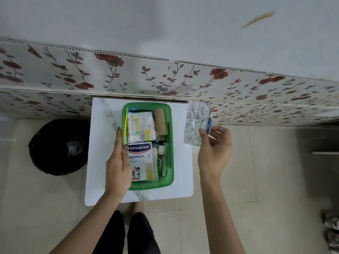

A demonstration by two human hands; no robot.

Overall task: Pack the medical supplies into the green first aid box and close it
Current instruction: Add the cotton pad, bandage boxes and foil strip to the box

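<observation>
The green first aid box [170, 143] stands open on a small white table [102, 143]. Inside lie a Hansaplast plaster carton [140, 158], a pack of cotton swabs [140, 126], a tan bandage roll [161, 119], a yellow strip [125, 125] along the left wall and small white items at the right. My left hand [117, 162] rests flat against the box's left wall, thumb on the rim. My right hand [213, 149] is to the right of the box, above the table's edge, pinching a crinkled clear plastic packet with a blue strip [196, 123]. No lid shows.
A black bin bag [58, 147] sits on the floor left of the table. A floral-patterned panel [165, 79] runs right behind the table. My legs [128, 233] stand in front of it. Shoes [332, 230] lie at the far right on the tiled floor.
</observation>
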